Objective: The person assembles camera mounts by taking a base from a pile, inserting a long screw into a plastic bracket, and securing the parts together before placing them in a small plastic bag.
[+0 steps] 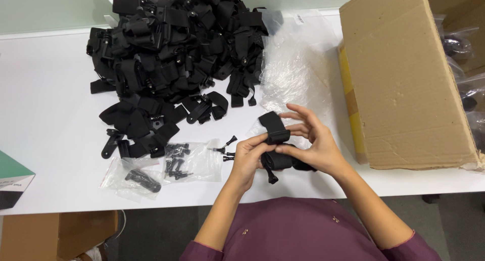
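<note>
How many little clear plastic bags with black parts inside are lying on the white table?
2. One small clear plastic bag lies near the table's front edge, holding one dark part. The other small clear bag, full of black screws, sits just right of it. More could be hidden under the black strap pile.

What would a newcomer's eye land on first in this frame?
Probably the big heap of black straps covering the far left of the white table. Next, the left hand and right hand near the front edge, both gripping one black strap. A large cardboard box fills the right side.
</note>
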